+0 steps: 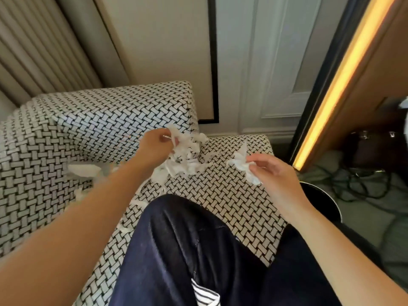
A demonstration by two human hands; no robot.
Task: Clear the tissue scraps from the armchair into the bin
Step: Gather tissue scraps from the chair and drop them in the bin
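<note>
The armchair (pixel 231 195) has black-and-white woven upholstery, and my knee in dark trousers rests on its seat. My left hand (pixel 154 146) grips a bunch of white tissue scraps (pixel 185 151) above the seat's back corner. My right hand (pixel 271 171) pinches another crumpled tissue scrap (pixel 242 166) over the seat's right side. A loose tissue scrap (pixel 84 168) lies by the left armrest, and smaller bits (pixel 136 203) sit along the seat's left edge. The dark round bin (pixel 324 199) stands on the floor right of the chair, partly hidden behind my right forearm.
Pleated curtains (pixel 44 51) hang behind the chair at the left. A panelled wall (pixel 276 62) stands behind it. At the right are a lit yellow strip (pixel 344 80), tangled dark cables (pixel 362 184) on the floor and a dark bag (pixel 375 149).
</note>
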